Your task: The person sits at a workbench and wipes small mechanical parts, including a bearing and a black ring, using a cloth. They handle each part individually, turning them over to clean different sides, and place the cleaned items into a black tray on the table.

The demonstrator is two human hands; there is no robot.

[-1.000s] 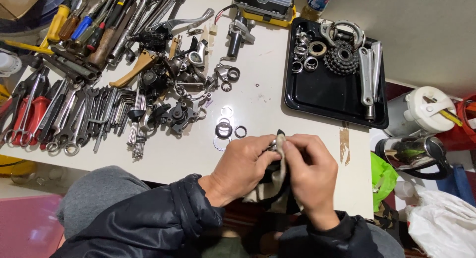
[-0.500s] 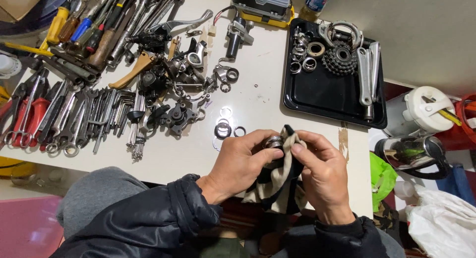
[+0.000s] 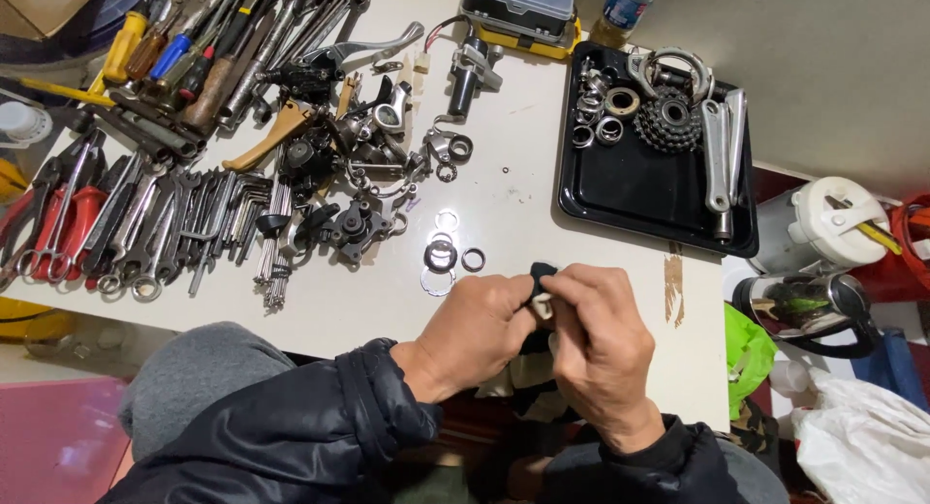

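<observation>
My left hand and my right hand meet at the near edge of the white table. Between the fingertips of both hands sits a small dark part wrapped in a dirty pale rag, which hangs down below the hands. Most of the part is hidden by my fingers. Just left of my hands lie three loose metal rings on the table top.
A black tray at the far right holds a sprocket cluster, crank arms and rings. Wrenches, pliers, screwdrivers and bicycle parts crowd the left half. A white-and-steel kettle and bags stand right of the table.
My hands have closed together over the part and shifted slightly toward the table. The rag, spread between the hands half a second ago, now hangs bunched beneath them.
</observation>
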